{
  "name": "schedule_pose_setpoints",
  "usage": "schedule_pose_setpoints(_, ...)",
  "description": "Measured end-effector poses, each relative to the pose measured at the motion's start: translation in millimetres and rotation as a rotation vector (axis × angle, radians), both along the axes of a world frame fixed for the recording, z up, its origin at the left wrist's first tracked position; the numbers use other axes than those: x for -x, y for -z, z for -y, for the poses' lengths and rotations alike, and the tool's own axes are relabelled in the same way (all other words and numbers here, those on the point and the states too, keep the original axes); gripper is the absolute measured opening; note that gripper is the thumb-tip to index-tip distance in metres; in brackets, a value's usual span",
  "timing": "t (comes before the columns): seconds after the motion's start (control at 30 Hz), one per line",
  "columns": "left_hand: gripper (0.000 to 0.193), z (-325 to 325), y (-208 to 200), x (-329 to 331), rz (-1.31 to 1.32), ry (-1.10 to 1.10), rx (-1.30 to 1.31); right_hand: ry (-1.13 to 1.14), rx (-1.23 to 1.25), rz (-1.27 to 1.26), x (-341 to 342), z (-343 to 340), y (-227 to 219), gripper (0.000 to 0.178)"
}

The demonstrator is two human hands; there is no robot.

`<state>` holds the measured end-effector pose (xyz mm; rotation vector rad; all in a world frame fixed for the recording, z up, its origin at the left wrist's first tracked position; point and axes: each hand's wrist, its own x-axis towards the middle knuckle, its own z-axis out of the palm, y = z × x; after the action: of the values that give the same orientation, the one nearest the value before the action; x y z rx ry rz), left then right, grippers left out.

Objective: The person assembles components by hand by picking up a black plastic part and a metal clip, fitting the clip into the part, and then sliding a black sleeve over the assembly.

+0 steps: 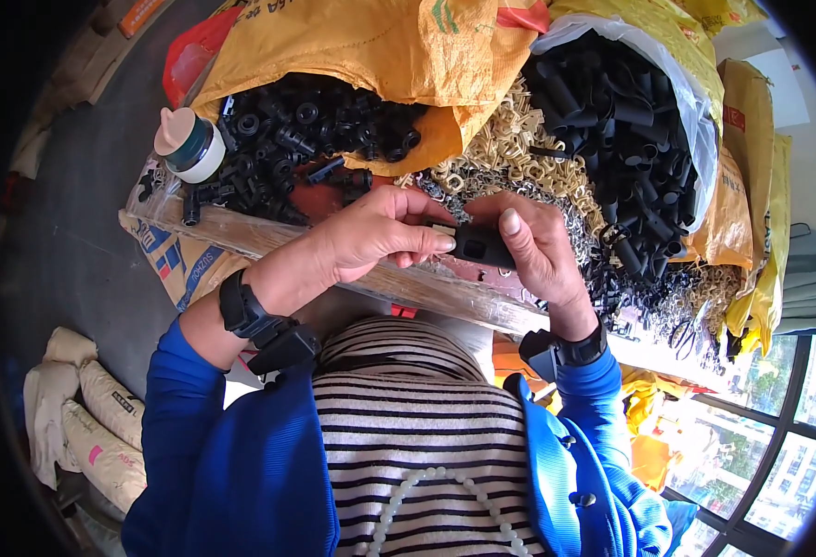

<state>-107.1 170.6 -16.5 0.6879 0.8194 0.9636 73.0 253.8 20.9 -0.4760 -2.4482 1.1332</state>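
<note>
Above the near edge of the table (408, 283) I hold a black plastic piece (484, 248) with a small rectangular opening in its side. My right hand (540, 249) grips its right part, the thumb raised along it. At the left end, my left hand (385, 232) pinches with thumb and forefinger, and a small cream plastic part (441, 228) shows between the fingertips there. Whether that part sits inside the black piece I cannot tell. Just beyond my hands lies a heap of cream plastic clips (501, 153).
An orange woven sack (361, 46) spills black ring-shaped fittings (306, 116) at the back left. Black tubes (631, 121) fill a plastic-lined sack at the right. A lidded cup (189, 147) stands at the left. Full sacks (101, 436) lie on the floor.
</note>
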Motion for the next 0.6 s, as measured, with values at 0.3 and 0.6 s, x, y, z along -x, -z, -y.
schedule_pose_setpoints(0.3, 0.032, -10.3, -6.9, -13.3, -0.185, 0.013, -0.074, 0.225, 0.220, -0.027, -1.6, 14.9, 11.1, 0.048)
schedule_pose_setpoints(0.6, 0.032, -14.1, -6.4, -14.2, -0.185, 0.025, -0.039, -0.016, 0.192, -0.289, 5.5, 19.7, 28.0, 0.069)
